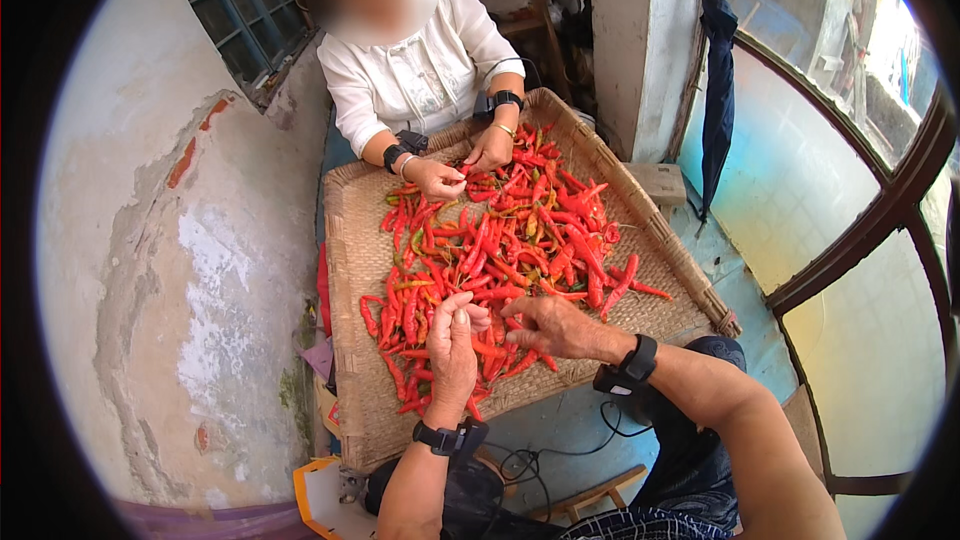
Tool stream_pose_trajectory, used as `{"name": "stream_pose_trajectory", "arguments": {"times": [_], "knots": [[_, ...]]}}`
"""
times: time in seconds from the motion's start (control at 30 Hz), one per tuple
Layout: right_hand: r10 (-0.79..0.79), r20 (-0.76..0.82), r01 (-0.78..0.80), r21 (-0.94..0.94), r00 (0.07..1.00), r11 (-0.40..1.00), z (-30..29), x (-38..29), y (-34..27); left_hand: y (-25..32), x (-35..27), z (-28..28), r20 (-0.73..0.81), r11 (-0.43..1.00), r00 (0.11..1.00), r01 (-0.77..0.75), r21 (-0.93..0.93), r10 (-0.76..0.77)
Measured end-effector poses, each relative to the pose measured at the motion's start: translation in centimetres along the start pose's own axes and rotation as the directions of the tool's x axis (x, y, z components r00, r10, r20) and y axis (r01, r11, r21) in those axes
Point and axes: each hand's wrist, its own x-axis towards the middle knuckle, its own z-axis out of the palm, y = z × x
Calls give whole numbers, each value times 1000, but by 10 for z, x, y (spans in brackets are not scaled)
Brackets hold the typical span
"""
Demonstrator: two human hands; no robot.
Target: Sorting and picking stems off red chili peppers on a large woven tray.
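Note:
Red chili peppers [495, 240], a few of them greenish or orange, lie heaped in a woven bamboo tray [637, 360]. My left hand [454, 337] is over the near part of the heap, its fingers curled and thumb raised. Whether anything is inside that curl is hidden. Just to its right, my right hand [562, 326] hovers low over the peppers, thumb and forefinger apart, with no pepper plainly between them. Both my wrists wear black strapped devices.
Across the tray sits a person in a white blouse [427, 82], both hands [465, 165] at a red pepper. A folded umbrella [718, 82] hangs at the right by framed panes. A plastered wall [210, 300] borders the left. Black cable [532, 457] and a wooden stool [592, 495] are below.

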Motion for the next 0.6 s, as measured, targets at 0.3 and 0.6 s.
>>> {"name": "stream_pose_trajectory", "arguments": {"times": [0.3,0.6], "knots": [[29,166,-43,82,986,996,25,1,11,-3,1,2,59,949,996,85,-305,-70],[201,-394,-370,-422,897,828,-64,17,28,-22,-1,-12,176,887,957,134,442,-232]]}}
